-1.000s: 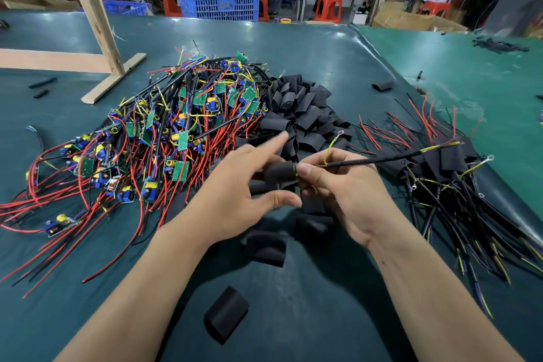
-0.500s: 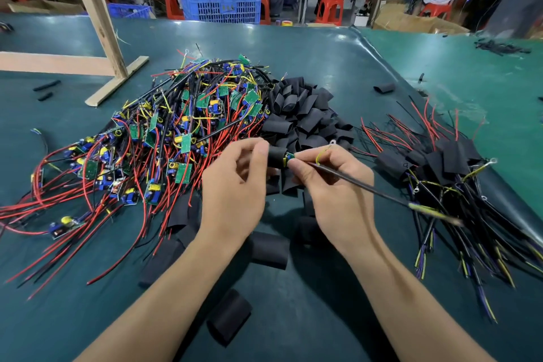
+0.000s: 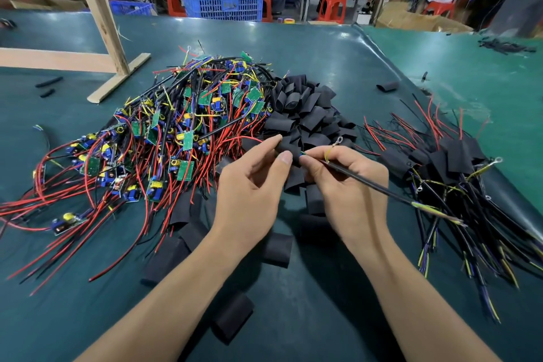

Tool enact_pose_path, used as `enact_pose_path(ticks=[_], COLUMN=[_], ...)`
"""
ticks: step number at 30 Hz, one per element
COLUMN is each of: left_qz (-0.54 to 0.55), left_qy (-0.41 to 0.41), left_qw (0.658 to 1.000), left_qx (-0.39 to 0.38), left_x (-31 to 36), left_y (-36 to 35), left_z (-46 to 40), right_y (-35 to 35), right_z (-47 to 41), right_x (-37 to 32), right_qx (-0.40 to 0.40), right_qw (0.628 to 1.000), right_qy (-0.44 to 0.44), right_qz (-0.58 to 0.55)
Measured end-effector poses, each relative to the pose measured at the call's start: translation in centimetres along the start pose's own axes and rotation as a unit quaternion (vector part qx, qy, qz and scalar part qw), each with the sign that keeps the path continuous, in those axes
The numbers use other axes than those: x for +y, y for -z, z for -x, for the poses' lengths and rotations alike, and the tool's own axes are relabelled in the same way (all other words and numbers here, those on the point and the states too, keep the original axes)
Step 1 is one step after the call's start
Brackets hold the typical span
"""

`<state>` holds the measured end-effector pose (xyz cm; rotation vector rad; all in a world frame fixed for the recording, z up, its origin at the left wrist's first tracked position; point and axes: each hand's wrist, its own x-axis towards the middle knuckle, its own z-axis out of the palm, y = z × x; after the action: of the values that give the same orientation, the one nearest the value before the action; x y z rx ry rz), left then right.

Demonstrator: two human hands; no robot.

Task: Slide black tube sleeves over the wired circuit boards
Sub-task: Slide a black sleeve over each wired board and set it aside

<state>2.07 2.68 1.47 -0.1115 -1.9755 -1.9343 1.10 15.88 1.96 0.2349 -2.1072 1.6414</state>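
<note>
Left hand (image 3: 252, 185) pinching black sleeve (image 3: 286, 150), just in front of sleeve pile (image 3: 305, 114). Right hand (image 3: 346, 182) pinching black cable (image 3: 367, 182) beside it.

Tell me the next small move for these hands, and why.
Probably pull the black cable further right through the black sleeve. The left hand pinches the sleeve, the right hand pinches the cable at the sleeve's mouth, and coloured wire ends still show there, so the board seems not fully seated.

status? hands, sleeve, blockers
Left hand pinches black sleeve. Right hand grips black cable at sleeve mouth. Board hidden, seating unclear. Nothing blocking.
</note>
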Motion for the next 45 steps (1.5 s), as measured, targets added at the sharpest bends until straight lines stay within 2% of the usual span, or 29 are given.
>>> enact_pose_path(ticks=[5,9,15,19,24,28,31,38,41,42,43,44,45], left_qz=[0.065,0.083,0.112,0.086,0.098,0.092,0.083,0.054,0.068,0.039,-0.039,-0.149,-0.261], left_qy=[0.035,0.04,0.075,0.062,0.041,0.039,0.045,0.036,0.052,0.037,-0.015,-0.095,-0.18], left_qw=[0.996,0.995,0.989,0.994,0.994,0.994,0.995,0.995,0.996,0.999,0.999,0.984,0.948], left_qx=[-0.046,-0.049,-0.065,-0.034,-0.034,-0.038,-0.032,-0.08,-0.028,-0.009,0.002,0.006,0.004], left_x=[-0.1,-0.3,-0.3,-0.5,-0.2,-0.3,-0.2,-0.1,0.1,0.0,-0.1,-0.2,-0.1], left_y=[-0.3,-0.1,0.0,-0.1,0.0,-0.2,-0.1,-0.4,-0.4,0.0,0.7,1.5,2.2], left_z=[0.1,-0.1,-0.5,-0.5,-0.2,-0.1,-0.3,0.4,-0.1,-0.3,-0.7,-1.0,-1.3], right_y=[0.0,0.1,0.1,-0.1,0.2,-0.2,-0.4,-1.0,-1.0,-0.7,-0.3,0.0,0.2], right_z=[-0.3,-0.6,-0.7,-0.5,-0.6,-0.3,-0.2,0.1,-0.1,-0.4,-0.6,-0.7,-0.8], right_x=[-0.2,0.0,-0.2,-0.2,-0.1,-0.1,0.0,-0.2,-0.2,-0.2,-0.1,-0.2,-0.2], right_qx=[0.016,0.019,0.001,-0.033,-0.009,-0.036,-0.025,-0.043,-0.011,-0.003,-0.003,-0.012,-0.026], right_qw=[0.99,0.988,0.96,0.969,0.982,0.98,0.982,0.984,0.982,0.979,0.976,0.974,0.971], right_qy=[-0.049,-0.078,-0.151,-0.144,-0.115,-0.113,-0.107,-0.103,-0.114,-0.128,-0.142,-0.152,-0.158], right_qz=[-0.129,-0.13,-0.236,-0.197,-0.153,-0.161,-0.153,-0.14,-0.149,-0.158,-0.164,-0.169,-0.176])
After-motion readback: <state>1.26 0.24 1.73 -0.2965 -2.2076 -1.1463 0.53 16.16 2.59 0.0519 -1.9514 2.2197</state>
